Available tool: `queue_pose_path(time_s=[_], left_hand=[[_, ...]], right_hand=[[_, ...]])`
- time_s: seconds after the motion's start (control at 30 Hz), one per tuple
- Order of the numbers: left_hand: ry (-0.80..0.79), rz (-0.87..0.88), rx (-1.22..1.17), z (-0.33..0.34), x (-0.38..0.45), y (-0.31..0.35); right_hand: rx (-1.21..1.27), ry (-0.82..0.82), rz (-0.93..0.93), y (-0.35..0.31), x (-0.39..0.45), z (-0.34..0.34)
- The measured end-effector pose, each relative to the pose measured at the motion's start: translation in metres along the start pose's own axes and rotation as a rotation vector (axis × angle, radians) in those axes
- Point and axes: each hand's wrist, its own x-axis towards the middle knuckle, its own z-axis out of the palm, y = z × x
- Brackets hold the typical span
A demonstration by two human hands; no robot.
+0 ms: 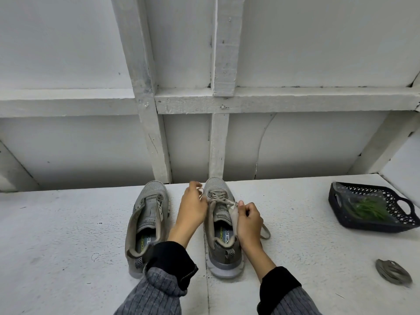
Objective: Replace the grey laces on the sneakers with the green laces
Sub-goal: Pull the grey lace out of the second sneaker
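Two grey sneakers stand side by side on the white table, toes away from me. The left sneaker (148, 214) has no lace in its eyelets. The right sneaker (221, 226) still carries a grey lace (218, 197) through its front eyelets. My left hand (193, 208) pinches a loop of that lace just left of the shoe's toe. My right hand (248, 220) grips the shoe's right eyelet edge, with a loose lace end (266, 231) trailing onto the table beside it. Green laces (369, 209) lie in a clear bag inside a dark basket (396, 198) at the right.
A coiled grey lace (392, 271) lies on the table at the near right. The white table (68, 235) ends at a far edge just behind the shoes, below a white framed wall (218, 98).
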Motion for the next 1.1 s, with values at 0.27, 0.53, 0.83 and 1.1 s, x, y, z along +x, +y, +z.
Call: queue_pose_path(time_s=[0.27, 0.53, 0.83, 1.1], left_hand=[[-0.045, 0.366, 0.494, 0.023, -0.009, 0.013], [-0.045, 0.191, -0.104, 0.026, -0.009, 0.003], [0.365, -0.073, -0.755, -0.015, 0.001, 0.008], [0.270, -0.011, -0.116, -0.013, -0.012, 0.002]], right_hand=[[-0.017, -0.015, -0.012, -0.001, -0.001, -0.001], [-0.019, -0.014, -0.026, -0.001, -0.001, -0.002], [-0.018, -0.024, -0.025, 0.001, -0.001, -0.002], [0.005, -0.004, -0.002, 0.002, -0.001, 0.000]])
